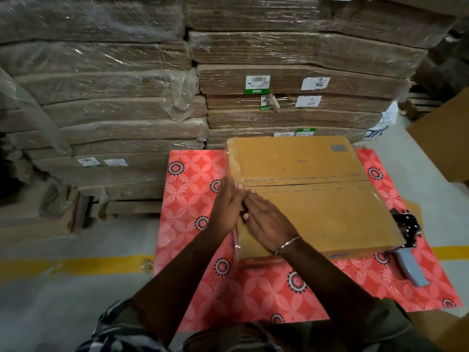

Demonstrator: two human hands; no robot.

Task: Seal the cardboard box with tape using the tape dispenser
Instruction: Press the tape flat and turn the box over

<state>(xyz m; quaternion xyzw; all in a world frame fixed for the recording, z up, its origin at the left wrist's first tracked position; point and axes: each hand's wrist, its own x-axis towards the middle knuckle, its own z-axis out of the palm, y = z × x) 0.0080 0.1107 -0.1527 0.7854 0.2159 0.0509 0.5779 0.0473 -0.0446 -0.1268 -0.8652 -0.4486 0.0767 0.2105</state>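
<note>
Both flat: left hand [226, 207] and right hand [266, 222] press tape at brown cardboard box [312, 199] edge; grey-handled tape dispenser [408, 247] lies well right, nearer right hand.

Warehouse: shrink-wrapped flat cardboard stacks [291, 80], floor line [76, 265].

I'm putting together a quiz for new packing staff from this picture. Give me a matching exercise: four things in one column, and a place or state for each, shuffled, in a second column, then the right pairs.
Things:
1. cardboard box
2. tape dispenser
3. left hand
4. right hand

Places or states:
A. lies on the mat to the right of the box, held by no one
B. flat on the box's top, fingers straight
C. pressed against the box's left side
D. stands on the red flowered mat, flaps closed, tape along its seam

Pairs: 1-D, 2-A, 3-C, 4-B
</note>
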